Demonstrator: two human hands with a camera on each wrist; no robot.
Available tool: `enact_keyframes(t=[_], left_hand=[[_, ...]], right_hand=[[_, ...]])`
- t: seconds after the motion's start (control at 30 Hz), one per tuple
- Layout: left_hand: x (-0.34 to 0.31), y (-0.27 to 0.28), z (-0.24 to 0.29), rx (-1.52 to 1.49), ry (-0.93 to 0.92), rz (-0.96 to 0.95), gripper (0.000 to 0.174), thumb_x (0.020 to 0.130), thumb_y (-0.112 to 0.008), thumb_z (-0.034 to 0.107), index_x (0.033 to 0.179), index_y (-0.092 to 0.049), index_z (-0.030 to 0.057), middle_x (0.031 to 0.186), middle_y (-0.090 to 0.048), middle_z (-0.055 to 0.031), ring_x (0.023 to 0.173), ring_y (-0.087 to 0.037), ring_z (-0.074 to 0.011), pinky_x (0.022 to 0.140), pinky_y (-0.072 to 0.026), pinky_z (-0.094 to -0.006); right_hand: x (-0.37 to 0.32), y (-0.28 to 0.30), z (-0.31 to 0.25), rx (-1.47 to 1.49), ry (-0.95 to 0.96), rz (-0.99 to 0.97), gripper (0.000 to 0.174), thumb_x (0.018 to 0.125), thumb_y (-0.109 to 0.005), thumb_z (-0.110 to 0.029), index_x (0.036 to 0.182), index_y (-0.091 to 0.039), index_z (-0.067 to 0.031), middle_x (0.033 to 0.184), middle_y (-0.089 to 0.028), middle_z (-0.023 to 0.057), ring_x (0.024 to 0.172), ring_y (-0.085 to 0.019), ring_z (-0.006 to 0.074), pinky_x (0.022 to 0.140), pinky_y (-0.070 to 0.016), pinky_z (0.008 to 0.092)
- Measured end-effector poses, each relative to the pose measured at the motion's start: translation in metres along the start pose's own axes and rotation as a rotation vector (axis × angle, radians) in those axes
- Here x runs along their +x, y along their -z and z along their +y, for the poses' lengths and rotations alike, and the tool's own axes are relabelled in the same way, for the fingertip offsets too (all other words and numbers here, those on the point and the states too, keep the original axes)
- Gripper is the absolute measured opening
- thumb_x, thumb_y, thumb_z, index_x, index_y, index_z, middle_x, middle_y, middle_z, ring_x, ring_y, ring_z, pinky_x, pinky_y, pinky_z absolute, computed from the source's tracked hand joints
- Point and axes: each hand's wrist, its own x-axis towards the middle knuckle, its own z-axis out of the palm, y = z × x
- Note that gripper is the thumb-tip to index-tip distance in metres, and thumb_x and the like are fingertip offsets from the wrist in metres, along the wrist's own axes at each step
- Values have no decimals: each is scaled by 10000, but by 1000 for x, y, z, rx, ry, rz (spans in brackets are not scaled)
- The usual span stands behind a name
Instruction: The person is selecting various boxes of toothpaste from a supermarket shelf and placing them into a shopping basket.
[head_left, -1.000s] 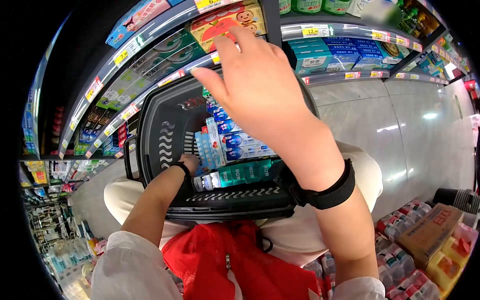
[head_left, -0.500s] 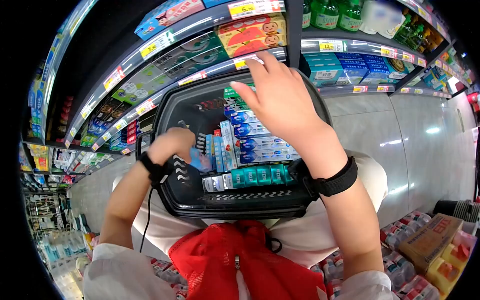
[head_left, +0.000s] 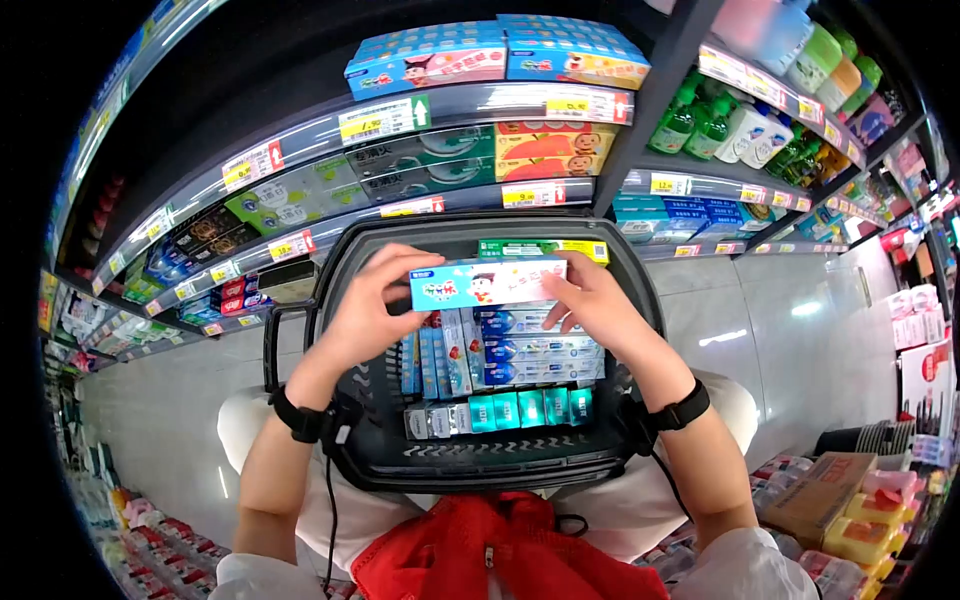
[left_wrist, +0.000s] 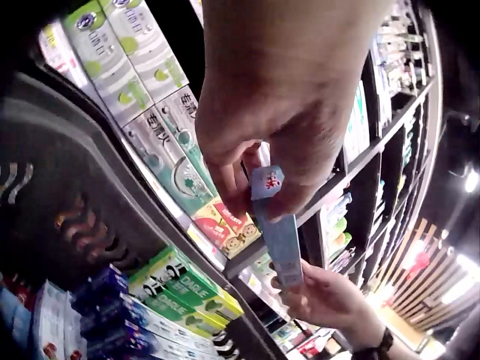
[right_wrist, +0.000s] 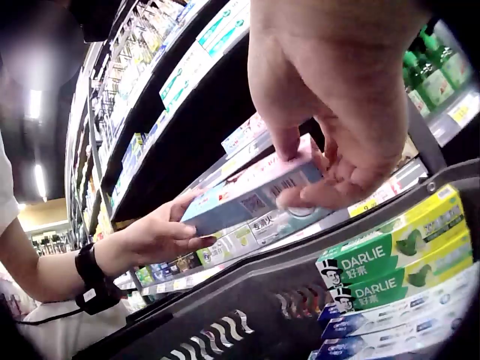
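A long toothpaste box (head_left: 480,283), blue at one end and pink at the other with a cartoon figure, is held level above the black shopping basket (head_left: 350,450). My left hand (head_left: 375,310) grips its blue end. At the pink end, my right hand (head_left: 600,305) pinches it between thumb and fingers, as the right wrist view shows closely. Below it in the basket lie green-and-yellow Darlie boxes (right_wrist: 390,259), blue-and-white toothpaste boxes (head_left: 545,372), upright light-blue boxes (head_left: 430,362) and a row of teal boxes (head_left: 530,408).
Beyond the basket stands a shelf with several toothpaste boxes (head_left: 425,160) and price tags. Blue cartoon boxes (head_left: 430,60) sit on the shelf above. Green bottles (head_left: 710,125) stand to the right. A cardboard carton (head_left: 815,495) and bottle packs are on the floor at the lower right.
My left hand has come up out of the basket with the toothpaste box. My right hand, earlier raised with nothing in it, now holds the box's other end. The head view has tilted toward the shelves.
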Motion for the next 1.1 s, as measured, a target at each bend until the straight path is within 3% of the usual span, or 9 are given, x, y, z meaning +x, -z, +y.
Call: enact_keyframes(t=[0.03,0.13,0.2,0.43,0.53,0.63,0.87,1.1], left_hand=[[-3,-2,-4,-125,29,16,489,700,-557,-123,1162,-482,20,1100,-461,-62,1082,-474,-175,876,-439,-275],[-2,-1,-5,-538,152,102,583,738,-538,-124,1270,-348,18,1192,-446,-109,1080,-477,-177,881,-425,-282],[2,3,0,-469,154,194,555,762,-533,-96,1273,-347,13,1182,-457,-111,1063,-489,-175,863,-435,-290],[-6,5,-3,-455,214,235,533,792,-530,-59,1286,-344,13,1161,-479,-109,1024,-513,-163,848,-445,-288],[-10,0,-8,-385,170,241,511,802,-531,-47,1281,-359,-2,1097,-530,-99,971,-543,-151,824,-455,-273],[-9,-5,-13,-199,42,336,467,791,-577,-21,1236,-436,-3,996,-590,-107,790,-596,-122,704,-492,-239],[-14,-6,4,167,-76,409,414,720,-638,-14,1125,-550,2,895,-626,-108,737,-603,-129,674,-482,-238],[-15,-7,4,302,-167,418,408,681,-672,6,1078,-580,0,821,-627,-109,653,-590,-138,626,-467,-241]], right_hand=[[4,-1,2,52,42,22,456,852,-545,-209,1198,-388,43,907,-549,101,600,-593,124,485,-439,226],[8,-4,-6,281,94,104,450,834,-584,-203,1179,-409,27,880,-562,69,628,-566,110,548,-441,223],[13,-9,-9,302,117,124,407,832,-590,-208,1136,-444,19,895,-572,64,658,-557,105,590,-444,223],[16,-21,-8,401,283,186,300,853,-554,-172,1082,-481,6,837,-574,39,671,-525,83,601,-444,218],[13,-19,-2,374,321,224,278,855,-547,-162,1069,-487,6,783,-556,23,661,-506,72,575,-431,213],[4,-20,-3,373,355,202,254,857,-544,-152,1048,-490,7,757,-548,16,669,-490,59,542,-406,212],[-8,-21,-8,278,456,245,263,857,-535,-140,1067,-499,15,806,-570,30,680,-499,62,553,-415,211],[-2,-22,-2,323,485,258,268,868,-514,-174,1067,-524,7,787,-569,22,660,-499,56,550,-415,207]])
